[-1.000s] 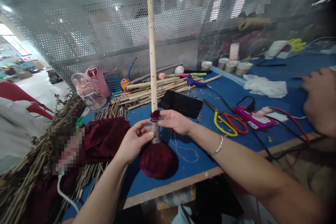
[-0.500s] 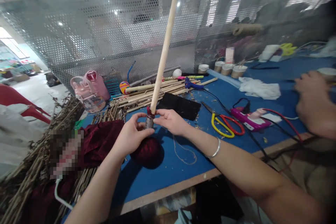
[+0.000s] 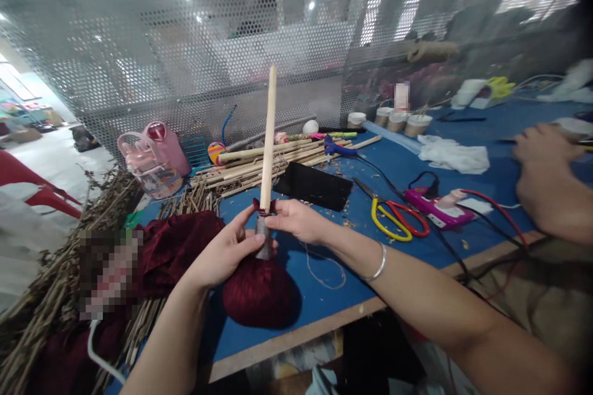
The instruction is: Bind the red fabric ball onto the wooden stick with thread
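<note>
Both closed on the thread-wrapped neck (image 3: 264, 249), left hand (image 3: 221, 257) sits lower, right hand (image 3: 300, 221) nearer the top, pale stick (image 3: 268, 148) rising almost upright

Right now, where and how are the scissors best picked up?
By the yellow handle and red handle, probably from the near side: the scissors lie flat, handles toward the table's near edge, blades pointing away and left.

Scissors (image 3: 391, 217) lie right of the bundle (image 3: 257, 284), sticks (image 3: 278, 157) behind, cloth (image 3: 178, 244) left.
</note>
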A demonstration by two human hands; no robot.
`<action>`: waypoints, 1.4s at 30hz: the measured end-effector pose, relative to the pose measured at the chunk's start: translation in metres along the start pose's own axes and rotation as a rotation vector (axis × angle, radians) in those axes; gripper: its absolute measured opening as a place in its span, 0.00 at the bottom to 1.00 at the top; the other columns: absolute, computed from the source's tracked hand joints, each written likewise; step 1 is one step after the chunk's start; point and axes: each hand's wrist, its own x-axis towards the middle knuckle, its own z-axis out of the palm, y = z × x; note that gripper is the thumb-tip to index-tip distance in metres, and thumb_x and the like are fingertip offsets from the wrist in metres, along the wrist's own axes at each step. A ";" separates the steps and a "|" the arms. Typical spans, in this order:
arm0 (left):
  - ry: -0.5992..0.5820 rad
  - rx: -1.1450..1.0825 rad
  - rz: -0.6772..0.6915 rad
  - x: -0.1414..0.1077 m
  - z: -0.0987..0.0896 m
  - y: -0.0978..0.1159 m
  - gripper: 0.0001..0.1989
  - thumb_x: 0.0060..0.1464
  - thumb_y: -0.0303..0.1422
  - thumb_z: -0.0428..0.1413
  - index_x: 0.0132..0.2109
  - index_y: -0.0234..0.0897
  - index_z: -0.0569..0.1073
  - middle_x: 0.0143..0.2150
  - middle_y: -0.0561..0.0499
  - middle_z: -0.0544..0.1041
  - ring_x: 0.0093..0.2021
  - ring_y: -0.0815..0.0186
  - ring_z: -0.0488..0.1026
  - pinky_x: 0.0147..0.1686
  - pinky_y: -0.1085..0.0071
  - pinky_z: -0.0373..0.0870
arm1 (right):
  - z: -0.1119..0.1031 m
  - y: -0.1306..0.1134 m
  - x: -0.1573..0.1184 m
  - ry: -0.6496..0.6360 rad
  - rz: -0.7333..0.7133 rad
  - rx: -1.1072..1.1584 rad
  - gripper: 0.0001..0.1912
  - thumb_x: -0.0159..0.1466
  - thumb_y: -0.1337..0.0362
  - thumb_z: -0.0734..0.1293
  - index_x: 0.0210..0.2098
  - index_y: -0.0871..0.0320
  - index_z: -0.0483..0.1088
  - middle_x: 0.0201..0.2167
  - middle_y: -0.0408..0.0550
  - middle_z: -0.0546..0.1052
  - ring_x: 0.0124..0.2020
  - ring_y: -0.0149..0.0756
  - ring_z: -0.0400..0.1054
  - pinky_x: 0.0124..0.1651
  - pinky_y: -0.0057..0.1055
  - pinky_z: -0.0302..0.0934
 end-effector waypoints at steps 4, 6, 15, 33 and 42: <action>0.266 0.394 0.024 -0.003 0.001 0.002 0.31 0.41 0.40 0.63 0.53 0.34 0.66 0.36 0.48 0.75 0.34 0.63 0.73 0.34 0.68 0.68 | 0.011 0.002 0.002 0.173 -0.002 -0.192 0.18 0.54 0.61 0.69 0.41 0.65 0.68 0.28 0.45 0.73 0.28 0.27 0.66 0.33 0.24 0.60; 0.320 0.528 0.063 -0.005 0.001 0.006 0.28 0.39 0.41 0.64 0.48 0.34 0.70 0.36 0.47 0.76 0.34 0.61 0.73 0.35 0.68 0.67 | 0.016 0.001 0.002 0.229 0.007 -0.304 0.15 0.57 0.62 0.66 0.40 0.66 0.69 0.25 0.44 0.73 0.25 0.26 0.63 0.28 0.22 0.57; 0.362 0.881 0.151 0.003 0.016 0.027 0.22 0.43 0.34 0.61 0.48 0.38 0.72 0.38 0.44 0.78 0.35 0.56 0.73 0.35 0.66 0.63 | 0.023 -0.012 0.004 0.413 -0.094 -0.470 0.13 0.56 0.64 0.66 0.39 0.64 0.68 0.26 0.44 0.72 0.22 0.24 0.61 0.24 0.21 0.54; 0.250 0.064 0.110 0.014 0.006 -0.001 0.15 0.44 0.34 0.62 0.35 0.35 0.65 0.27 0.58 0.70 0.26 0.75 0.66 0.28 0.77 0.62 | 0.012 -0.022 -0.009 0.212 -0.201 -0.668 0.09 0.60 0.65 0.62 0.29 0.63 0.71 0.24 0.43 0.71 0.26 0.26 0.62 0.31 0.23 0.56; 0.274 -0.130 0.151 0.021 0.012 -0.012 0.18 0.42 0.34 0.64 0.37 0.36 0.64 0.29 0.55 0.76 0.29 0.70 0.74 0.33 0.73 0.67 | 0.002 -0.020 -0.016 0.254 -0.362 -0.953 0.09 0.61 0.66 0.62 0.28 0.61 0.74 0.25 0.45 0.75 0.27 0.28 0.66 0.33 0.24 0.56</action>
